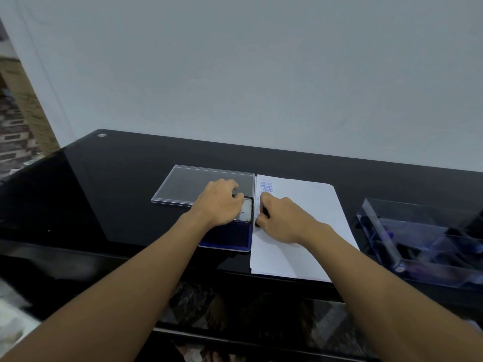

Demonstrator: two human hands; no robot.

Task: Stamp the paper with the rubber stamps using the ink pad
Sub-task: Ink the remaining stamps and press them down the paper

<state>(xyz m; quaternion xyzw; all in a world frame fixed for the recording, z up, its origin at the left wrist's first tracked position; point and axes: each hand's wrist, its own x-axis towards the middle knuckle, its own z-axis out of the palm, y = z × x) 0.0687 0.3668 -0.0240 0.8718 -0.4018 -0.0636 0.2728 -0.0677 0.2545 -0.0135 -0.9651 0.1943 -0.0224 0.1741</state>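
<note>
Impression step: right hand [282, 220] pinches small black rubber stamp [258, 222] against white paper sheet [300, 257] at 3 o'clock of blue rectangular ink pad [227, 237], clasped by left hand [219, 203]; likely next: lift vertically, re-ink.

The tabletop [117, 192] is glossy black, with pale reflections along its left side. The paper [308, 205] is plain white, apart from the light blue imprints [266, 187] reading AMENDED, stacked in rows at its far left corner. The ink pad [227, 239] is deep navy with a brighter blue rim. Its lid [198, 184] is clear and looks grey. What shows of the stamp [257, 223] is black. At the right, the organiser [418, 231] is clear plastic tinted blue and violet. The wall [261, 74] is pale grey-white. The floor [190, 296] under the tabletop is mottled grey and brown.
</note>
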